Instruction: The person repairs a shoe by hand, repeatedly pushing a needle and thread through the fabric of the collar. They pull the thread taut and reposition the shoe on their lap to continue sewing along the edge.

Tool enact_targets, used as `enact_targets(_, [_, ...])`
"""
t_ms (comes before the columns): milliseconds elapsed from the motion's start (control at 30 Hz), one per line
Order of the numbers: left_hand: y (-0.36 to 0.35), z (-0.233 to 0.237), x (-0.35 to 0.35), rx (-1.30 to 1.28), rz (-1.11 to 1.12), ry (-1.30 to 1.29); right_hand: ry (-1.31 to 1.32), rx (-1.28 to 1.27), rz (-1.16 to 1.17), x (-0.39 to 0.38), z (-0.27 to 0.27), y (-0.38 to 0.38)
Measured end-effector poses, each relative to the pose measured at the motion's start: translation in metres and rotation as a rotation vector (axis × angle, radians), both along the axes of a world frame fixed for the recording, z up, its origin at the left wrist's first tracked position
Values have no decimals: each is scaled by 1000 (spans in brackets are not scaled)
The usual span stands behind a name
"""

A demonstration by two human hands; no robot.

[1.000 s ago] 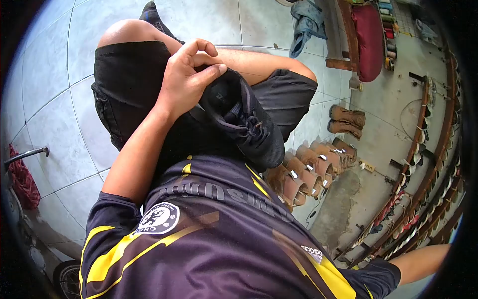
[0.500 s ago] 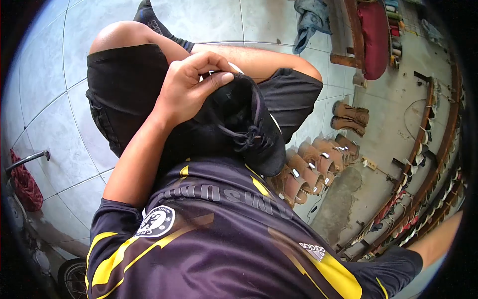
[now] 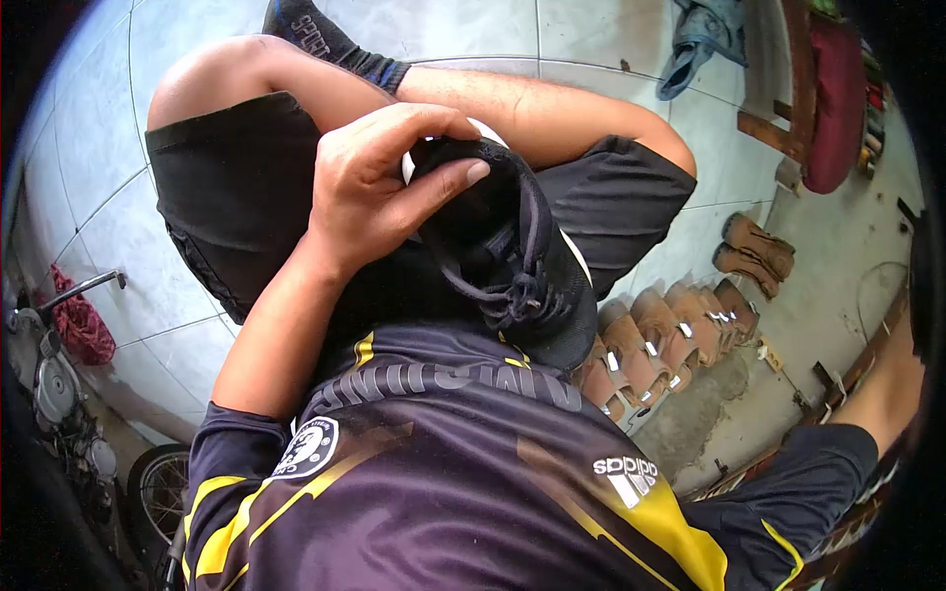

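Note:
My left hand [image 3: 379, 187] pinches the heel collar of a black lace-up sneaker [image 3: 557, 315], thumb inside the opening and fingers outside. The sneaker has a pale sole edge and tied black laces, and rests over my lap with its toe against my shirt [image 3: 473, 473]. My right forearm [image 3: 877, 384] stretches out to the right. The right hand itself lies beyond the dark rim of the view, where a black shape shows that I cannot make out.
A row of brown shoes [image 3: 655, 340] stands along the right, with a brown pair of boots [image 3: 754, 256] beyond. Blue cloth [image 3: 705, 44] lies on the tiles [image 3: 473, 30] near a wooden frame with a red cushion [image 3: 836, 108]. A motorcycle wheel [image 3: 163, 497] is at lower left.
The view has shifted, so the floor things on the right sit farther right. My right arm reaches out with its forearm raised higher in view. My left hand keeps its hold on the sneaker.

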State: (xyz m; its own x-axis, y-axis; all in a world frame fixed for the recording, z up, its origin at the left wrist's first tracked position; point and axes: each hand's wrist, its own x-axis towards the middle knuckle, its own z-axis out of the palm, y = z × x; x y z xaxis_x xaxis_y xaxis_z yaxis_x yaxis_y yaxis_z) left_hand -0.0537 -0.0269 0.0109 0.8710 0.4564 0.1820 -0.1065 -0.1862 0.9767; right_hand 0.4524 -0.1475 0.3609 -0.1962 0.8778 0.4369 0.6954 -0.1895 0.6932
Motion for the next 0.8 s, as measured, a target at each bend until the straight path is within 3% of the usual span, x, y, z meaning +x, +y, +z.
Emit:
enact_targets(100, [2,2,2,48,-6,21,427,-23,-7,-37,-118,-7])
enact_targets(200, [5,3,3,31,-87,21,1058,-71,-73,-125,-219,-18])
enact_targets(300, [5,-1,4,59,-115,-9,1724,-80,-98,-237,-275,-28])
enact_targets(367, [6,-2,5,77,-124,-3,2012,4,-63,-284,-294,-36])
enact_targets(433, [5,-5,5,173,-110,-104,1956,-37,42,-301,-306,-46])
enact_targets(467, [5,-6,7,228,-122,-164,2165,72,-17,-316,-307,-49])
enact_targets(600, [5,-7,6,335,-123,-189,2304,202,-49,-334,-314,-60])
enact_targets(767, [6,-6,3,358,-125,-136,2233,166,-84,-345,-310,-67])
enact_targets(800, [6,-6,3,328,-125,-106,2109,103,-69,-344,-307,-66])
